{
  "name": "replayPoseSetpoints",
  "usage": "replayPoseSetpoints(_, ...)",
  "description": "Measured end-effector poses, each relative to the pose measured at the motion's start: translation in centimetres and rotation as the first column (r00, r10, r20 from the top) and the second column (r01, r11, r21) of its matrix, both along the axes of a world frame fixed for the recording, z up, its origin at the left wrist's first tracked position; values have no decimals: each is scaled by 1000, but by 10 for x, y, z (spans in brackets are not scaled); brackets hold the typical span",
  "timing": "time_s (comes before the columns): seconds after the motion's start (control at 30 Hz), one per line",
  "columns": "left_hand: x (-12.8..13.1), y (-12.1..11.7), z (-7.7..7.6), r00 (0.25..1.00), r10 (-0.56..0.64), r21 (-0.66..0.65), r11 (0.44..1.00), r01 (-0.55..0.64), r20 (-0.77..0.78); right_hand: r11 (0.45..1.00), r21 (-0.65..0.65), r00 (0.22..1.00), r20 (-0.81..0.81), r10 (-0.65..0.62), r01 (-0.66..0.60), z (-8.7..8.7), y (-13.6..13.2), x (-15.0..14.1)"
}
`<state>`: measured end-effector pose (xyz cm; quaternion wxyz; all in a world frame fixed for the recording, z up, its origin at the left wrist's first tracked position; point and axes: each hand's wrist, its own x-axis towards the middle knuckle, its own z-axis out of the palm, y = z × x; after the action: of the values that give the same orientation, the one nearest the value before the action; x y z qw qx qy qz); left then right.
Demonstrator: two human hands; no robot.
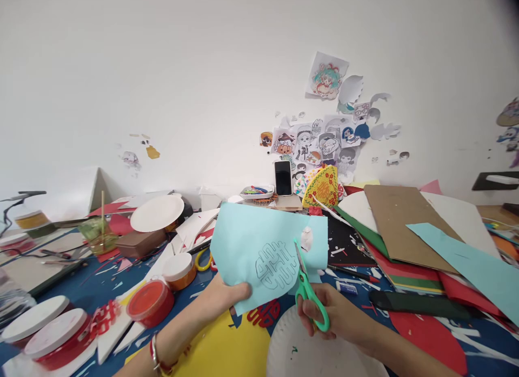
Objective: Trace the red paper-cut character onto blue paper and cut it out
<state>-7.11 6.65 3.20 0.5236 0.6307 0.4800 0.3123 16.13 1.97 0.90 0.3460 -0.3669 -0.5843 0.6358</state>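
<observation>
A sheet of light blue paper (239, 242) is gripped at its lower left by my left hand (231, 293), thumb on the front. A rounded pencil pattern (275, 266) is drawn on it, and a whitish oval gap shows near its right edge. My right hand (320, 309) is closed around the handles of green scissors (307, 290). Their blades lie against the paper between the drawing and the oval. Beneath the hands are a yellow sheet (223, 347), a red paper cutout (263, 314) and a white paper plate (308, 350).
Paint tubs, among them a red one (150, 301), and a cup (97, 234) holding a stick stand at left. To the right lie cardboard (405, 226), coloured papers and a black marker (357, 273). A phone (283, 178) leans at the wall beside a yellow decorated fan (322, 187).
</observation>
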Motion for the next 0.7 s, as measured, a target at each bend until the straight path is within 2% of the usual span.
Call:
replayPoseSetpoints(0.13, -1, 1, -1, 999, -22, -12, 1000, 23, 38, 999, 12, 999, -3, 32, -32, 0, -1, 0)
replayPoseSetpoints(0.3, 4, -1, 5, 989, -39, 25, 999, 36, 142, 999, 44, 1000, -5, 7, -7, -1, 0, 2)
replayPoseSetpoints(0.43, 10, -11, 14, 963, -155, 83, 987, 140, 219, 998, 34, 996, -65, -56, 58, -2, 1, 0)
replayPoseSetpoints(0.57, 16, -26, 22, 938, -303, 142, 949, 281, 170, 994, 11, 981, -161, -107, 110, -5, -1, -6)
replayPoseSetpoints(0.7, 26, -38, 21, 950, -306, 221, 932, 287, 57, 992, 51, 979, -175, -108, 118, -12, -2, -14)
